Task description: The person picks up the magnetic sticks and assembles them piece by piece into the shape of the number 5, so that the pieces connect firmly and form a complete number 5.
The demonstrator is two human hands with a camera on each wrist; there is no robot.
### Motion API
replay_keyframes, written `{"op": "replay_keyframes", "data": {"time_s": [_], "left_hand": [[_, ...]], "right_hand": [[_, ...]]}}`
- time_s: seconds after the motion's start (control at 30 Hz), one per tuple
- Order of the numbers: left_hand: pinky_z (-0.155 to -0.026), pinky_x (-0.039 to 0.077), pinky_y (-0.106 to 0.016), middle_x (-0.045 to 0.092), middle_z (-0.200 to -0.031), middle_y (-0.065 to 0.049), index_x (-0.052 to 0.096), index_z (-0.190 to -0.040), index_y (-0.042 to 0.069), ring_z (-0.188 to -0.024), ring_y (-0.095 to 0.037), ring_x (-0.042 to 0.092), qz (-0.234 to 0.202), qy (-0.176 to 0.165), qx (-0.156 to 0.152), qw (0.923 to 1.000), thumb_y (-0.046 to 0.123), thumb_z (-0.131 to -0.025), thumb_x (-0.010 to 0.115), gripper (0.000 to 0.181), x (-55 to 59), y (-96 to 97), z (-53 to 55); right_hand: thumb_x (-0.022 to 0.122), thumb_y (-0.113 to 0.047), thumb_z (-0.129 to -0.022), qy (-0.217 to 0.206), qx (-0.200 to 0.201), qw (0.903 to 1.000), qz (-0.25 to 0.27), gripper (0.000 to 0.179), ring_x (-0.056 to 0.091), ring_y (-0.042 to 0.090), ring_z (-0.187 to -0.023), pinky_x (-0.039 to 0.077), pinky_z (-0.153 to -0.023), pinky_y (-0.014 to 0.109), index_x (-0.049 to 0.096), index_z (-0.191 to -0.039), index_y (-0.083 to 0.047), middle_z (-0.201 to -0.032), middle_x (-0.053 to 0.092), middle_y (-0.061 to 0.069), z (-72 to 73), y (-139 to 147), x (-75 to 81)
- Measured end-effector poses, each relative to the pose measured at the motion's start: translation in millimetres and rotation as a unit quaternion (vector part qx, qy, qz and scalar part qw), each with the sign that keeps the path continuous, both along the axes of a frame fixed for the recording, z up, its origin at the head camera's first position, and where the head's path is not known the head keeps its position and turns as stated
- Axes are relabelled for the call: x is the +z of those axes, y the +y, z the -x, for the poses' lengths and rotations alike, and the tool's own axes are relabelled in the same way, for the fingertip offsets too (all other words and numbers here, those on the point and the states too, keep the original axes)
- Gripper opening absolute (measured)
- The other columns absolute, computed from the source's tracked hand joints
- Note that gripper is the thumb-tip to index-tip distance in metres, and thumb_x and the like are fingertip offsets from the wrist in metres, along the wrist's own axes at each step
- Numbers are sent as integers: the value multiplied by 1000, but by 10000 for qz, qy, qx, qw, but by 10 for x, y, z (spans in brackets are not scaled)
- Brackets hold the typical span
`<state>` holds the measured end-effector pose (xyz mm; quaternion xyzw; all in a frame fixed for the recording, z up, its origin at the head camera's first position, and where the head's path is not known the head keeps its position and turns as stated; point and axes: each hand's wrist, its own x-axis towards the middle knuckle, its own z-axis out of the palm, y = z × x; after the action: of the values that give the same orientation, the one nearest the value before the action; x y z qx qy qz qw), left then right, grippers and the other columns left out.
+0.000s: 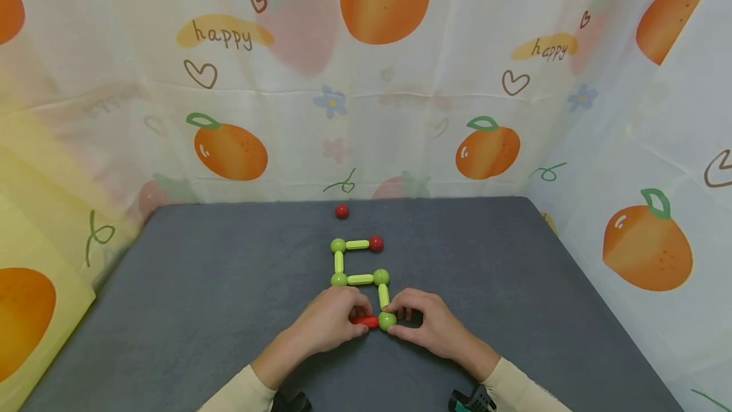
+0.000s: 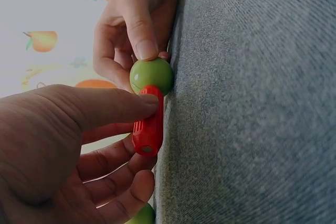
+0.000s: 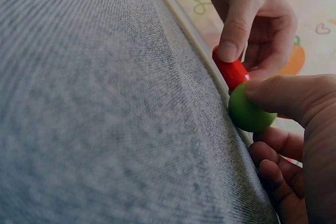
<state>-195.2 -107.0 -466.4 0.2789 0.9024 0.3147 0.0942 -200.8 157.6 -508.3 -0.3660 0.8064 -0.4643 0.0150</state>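
My left hand pinches a short red rod between thumb and fingers; a small round metal-looking end of the rod shows in the left wrist view. Its other end meets a green ball, which my right hand holds by thumb and fingertips. From that ball a light-green rod runs away to another green ball. The chain zigzags on through a crosswise rod, a left-hand rod and a far rod, ending at a red ball.
A loose red ball lies near the far edge of the dark grey tabletop. Behind and at both sides hangs a pale curtain printed with oranges, hearts and "happy".
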Motion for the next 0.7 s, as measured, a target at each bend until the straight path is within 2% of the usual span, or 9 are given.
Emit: {"op": "replay_keyframes", "data": {"time_s": [0.17,0.33,0.43,0.53,0.63,0.7], "left_hand": [[-69,53,-29,66,-85,16,82,-99,18,-73,-1,60,-268,-64,63,9996,16,-90,91,13,50,-60,45],[-76,57,-36,72,-98,6,82,-112,13,-84,-9,64,-650,78,604,9960,18,-95,87,18,231,-220,232],[-79,58,-38,74,-104,1,82,-115,14,-88,-13,66,-830,214,1047,9908,18,-97,85,18,338,-339,444],[-82,59,-41,74,-106,0,80,-117,14,-91,-17,68,-898,378,1428,9850,17,-100,83,18,383,-456,721],[-86,59,-44,74,-109,-2,79,-122,11,-97,-21,70,-822,442,1720,9807,17,-102,80,21,366,-545,1023],[-90,59,-46,75,-114,-5,78,-126,8,-103,-25,70,-739,365,1810,9800,18,-103,79,26,322,-581,1224]], "right_hand": [[86,-26,-97,22,15,10000,19,23,64,13,-84,56,-75,32,78,-119,-27,-107,71,-10,-3,-2,4],[86,-28,-97,-44,-11,10000,-48,23,64,14,-84,56,-75,33,78,-118,-28,-107,71,-10,1,-4,-1],[86,-29,-97,-134,-47,9998,-107,23,64,14,-84,56,-75,33,78,-118,-30,-106,70,-11,2,5,-4],[87,-30,-97,-183,-85,9997,-133,23,64,14,-84,56,-75,33,78,-118,-30,-105,70,-11,6,14,-4],[87,-30,-97,-165,-95,9997,-134,23,63,14,-84,56,-76,33,78,-118,-30,-105,70,-11,8,12,-2],[87,-29,-96,-159,-85,9998,-127,23,63,14,-84,56,-76,33,78,-118,-30,-105,70,-11,3,8,-1]]}}
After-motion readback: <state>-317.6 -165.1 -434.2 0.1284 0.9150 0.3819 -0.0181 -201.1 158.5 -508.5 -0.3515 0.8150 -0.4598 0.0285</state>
